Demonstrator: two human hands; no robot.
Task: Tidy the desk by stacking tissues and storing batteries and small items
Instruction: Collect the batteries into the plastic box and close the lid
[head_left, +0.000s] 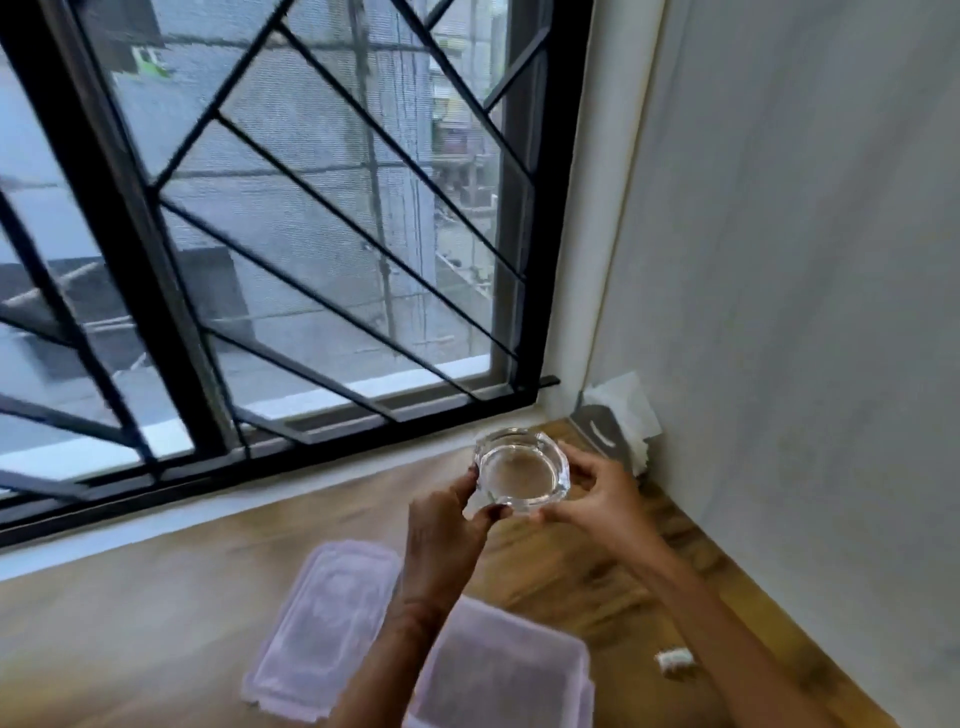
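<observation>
A clear glass ashtray is held above the wooden desk near the window. My left hand grips its near left rim, thumb and fingers pinching the edge. My right hand clasps its right side. The ashtray looks empty. A stack of white tissues in a grey holder stands in the far right corner against the wall. A translucent plastic container sits below my arms, with its lid lying flat to its left. A small white item lies on the desk to the right.
A window with black diagonal bars runs along the desk's far edge. A white wall closes the right side. The image is blurred.
</observation>
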